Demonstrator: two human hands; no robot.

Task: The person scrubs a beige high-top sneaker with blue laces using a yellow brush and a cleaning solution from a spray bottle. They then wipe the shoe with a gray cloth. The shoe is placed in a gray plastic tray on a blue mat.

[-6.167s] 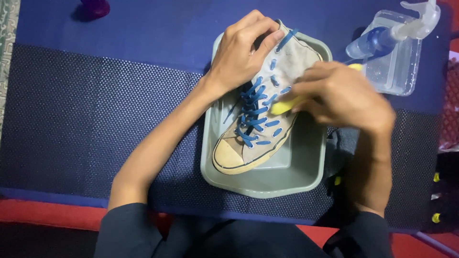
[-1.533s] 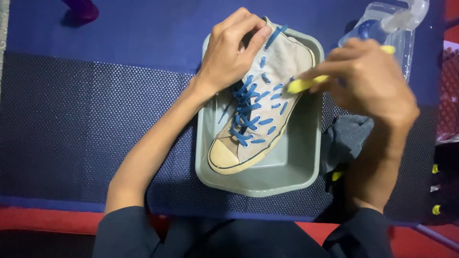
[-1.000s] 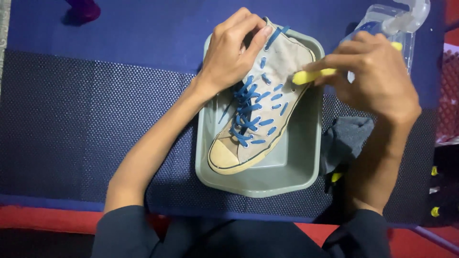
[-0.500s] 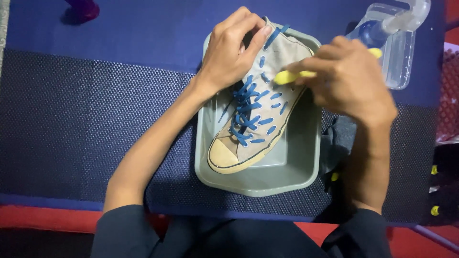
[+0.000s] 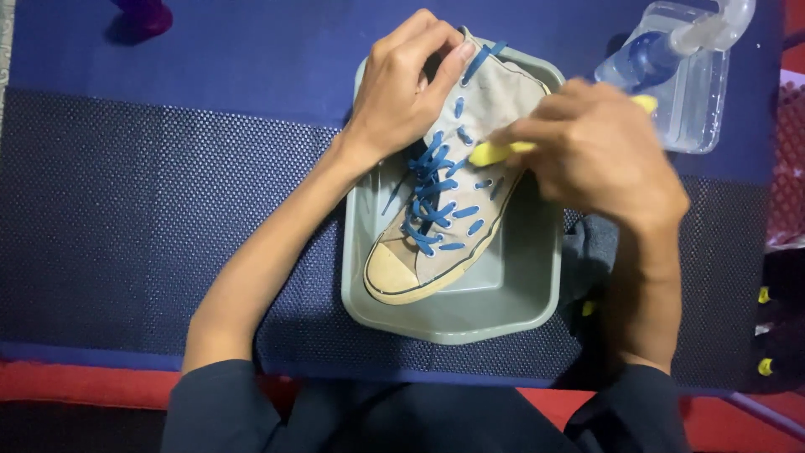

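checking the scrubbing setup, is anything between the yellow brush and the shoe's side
Nothing visible. The right hand holds the yellow brush with its tip against the shoe in the grey tub, while the left hand grips the shoe's collar, clear of the brush.

Pale grey canvas high-top shoe (image 5: 470,168): blue laces criss-crossed, tan rubber toe cap at 7 o'clock end, dark line round cream sole edge.
Grey-green plastic basin (image 5: 537,285): plain, no pattern.
Yellow plastic brush (image 5: 495,153): solid yellow, second yellow tip at 2 o'clock of right hand (image 5: 599,155).
Dark blue dotted mesh mat (image 5: 126,218): fine pale-dot grid; plain blue band at 12 o'clock.
Clear plastic tub (image 5: 700,101) at 2 o'clock: colourless; spray bottle (image 5: 662,50) blue-tinted, white head.
Purple object (image 5: 142,15) at 11 o'clock.
Red strip (image 5: 84,382) at 6 o'clock edge.
Sleeves (image 5: 218,411) dark navy.
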